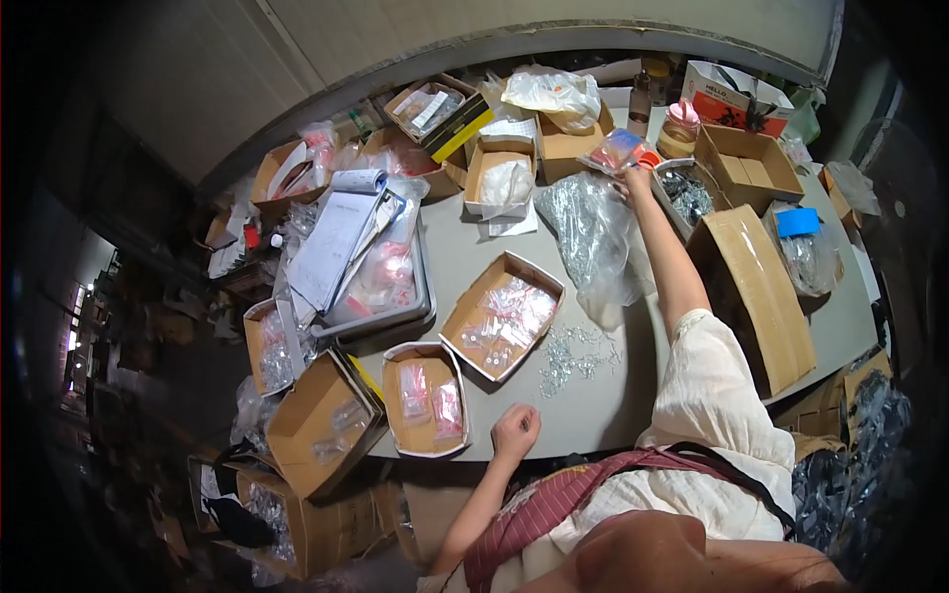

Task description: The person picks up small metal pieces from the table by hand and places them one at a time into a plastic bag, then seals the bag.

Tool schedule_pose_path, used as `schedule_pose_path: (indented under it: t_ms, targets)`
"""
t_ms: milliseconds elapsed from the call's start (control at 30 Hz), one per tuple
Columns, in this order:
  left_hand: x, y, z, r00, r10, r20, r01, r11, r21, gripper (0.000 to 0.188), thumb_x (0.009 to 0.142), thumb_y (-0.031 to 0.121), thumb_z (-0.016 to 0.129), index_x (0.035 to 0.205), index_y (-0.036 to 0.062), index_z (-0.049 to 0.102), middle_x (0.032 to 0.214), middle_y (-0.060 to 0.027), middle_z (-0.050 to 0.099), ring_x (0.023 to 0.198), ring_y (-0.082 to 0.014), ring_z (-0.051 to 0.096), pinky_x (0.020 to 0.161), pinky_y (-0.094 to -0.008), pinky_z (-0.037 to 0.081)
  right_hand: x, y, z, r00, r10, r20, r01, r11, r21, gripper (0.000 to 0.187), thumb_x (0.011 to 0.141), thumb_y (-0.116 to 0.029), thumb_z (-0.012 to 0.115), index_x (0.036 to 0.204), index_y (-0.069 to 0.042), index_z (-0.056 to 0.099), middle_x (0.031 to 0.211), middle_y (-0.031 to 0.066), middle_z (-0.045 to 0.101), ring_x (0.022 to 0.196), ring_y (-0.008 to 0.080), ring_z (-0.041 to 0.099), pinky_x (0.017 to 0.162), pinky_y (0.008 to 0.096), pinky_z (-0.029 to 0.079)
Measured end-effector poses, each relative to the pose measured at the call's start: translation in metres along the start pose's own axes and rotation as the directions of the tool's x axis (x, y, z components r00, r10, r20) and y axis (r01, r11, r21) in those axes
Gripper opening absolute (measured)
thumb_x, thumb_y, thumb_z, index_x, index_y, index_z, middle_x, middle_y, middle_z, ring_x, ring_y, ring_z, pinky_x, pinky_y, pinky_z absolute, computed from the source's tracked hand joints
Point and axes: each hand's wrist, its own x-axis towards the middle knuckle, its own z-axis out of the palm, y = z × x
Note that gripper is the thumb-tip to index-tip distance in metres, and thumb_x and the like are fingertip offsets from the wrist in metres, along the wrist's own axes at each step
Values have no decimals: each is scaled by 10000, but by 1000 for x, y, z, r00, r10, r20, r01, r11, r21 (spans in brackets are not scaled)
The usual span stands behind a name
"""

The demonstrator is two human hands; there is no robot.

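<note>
Reaching far forward, the right hand (633, 180) meets a clear packet (611, 148) coloured red and blue; its fingers are partly hidden, so whether they pinch anything cannot be told. Just nearer than that grip lies a clear bag of metal pieces (583, 225); to its right sit dark metal pieces (687, 191). Beyond it, a red-and-white carton (733, 99) bears bold printing. The left hand (516, 431) is curled, fingertips pressed together, any held piece too small to see. Ahead-right of it lie loose metal bits (568, 361); leftward, pink-marked packets (448, 407); farther ahead-left, sheets (336, 237) with faint, unreadable writing.
</note>
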Motion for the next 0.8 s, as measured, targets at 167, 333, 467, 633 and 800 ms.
schedule_pose_path:
  t_ms: [167, 333, 467, 633, 800]
  targets:
    - [-9, 19, 0, 998, -67, 11, 67, 997, -23, 214, 854, 186, 767, 752, 40, 649, 674, -72, 555, 587, -210, 558, 563, -335, 440, -188, -2, 23, 659, -751, -31, 752, 659, 14, 425, 805, 19, 599, 1229, 16, 629, 1173, 70, 656, 1104, 184, 603, 943, 296, 480]
    - [-6, 20, -5, 999, -13, 35, 13, 1000, -8, 287, 834, 237, 796, 725, 29, 631, 692, -84, 580, 610, -242, 579, 576, -353, 453, -370, 59, 18, 580, -739, 343, 810, 568, -145, 326, 784, 24, 613, 1093, -17, 708, 1108, 102, 701, 1134, 257, 614, 1002, 370, 465]
    - [-6, 5, 0, 999, -39, 24, 38, 999, 34, 270, 835, 309, 774, 737, 86, 657, 744, -85, 609, 678, -302, 617, 596, -402, 478, -464, 110, 24, 414, -586, 697, 889, 426, -170, 317, 719, 64, 592, 997, -40, 704, 1042, 93, 698, 1133, 319, 593, 1002, 421, 469]
    - [-2, 9, -2, 997, 27, 78, -29, 999, 29, 297, 823, 329, 777, 766, 77, 630, 761, -89, 622, 725, -299, 636, 615, -407, 488, -511, 147, 9, 371, -454, 810, 904, 377, -203, 355, 734, 55, 620, 1071, -35, 685, 1102, 110, 676, 1165, 342, 575, 1008, 437, 470]
    - [-11, 10, 6, 981, 144, 128, -142, 990, -21, 157, 764, 152, 736, 755, 63, 606, 756, -111, 634, 763, -340, 627, 674, -440, 484, -538, 160, 1, 375, -426, 823, 917, 297, -265, 383, 719, 33, 651, 1094, -37, 677, 1139, 132, 643, 1201, 358, 552, 1011, 451, 469]
